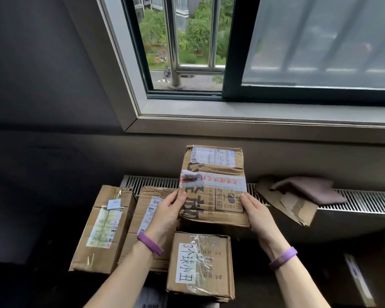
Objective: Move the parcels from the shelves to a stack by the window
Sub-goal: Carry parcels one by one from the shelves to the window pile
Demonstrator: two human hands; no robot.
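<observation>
Between left hand (165, 211) and right hand (257, 216) fingers (181, 196), one cardboard parcel (212, 185) is clamped; below them, three parcels (200, 263) are already placed; shelves unseen.

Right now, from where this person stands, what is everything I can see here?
held parcel: one, brown cardboard with red-lettered tape, raised in front of the wall under the window
left parcel, middle parcel, front parcel: three, brown with white labels, lying below the held one
radiator: one, pale grey, along the wall
cardboard scrap: one, brown, on the radiator
cloth: one, dusky pink, partly over the scrap
window: one, dark frame, open at the left, trees outside
wristbands: two, purple, one on each wrist
left hand: one, grips the held parcel's left edge
right hand: one, grips its right edge
</observation>
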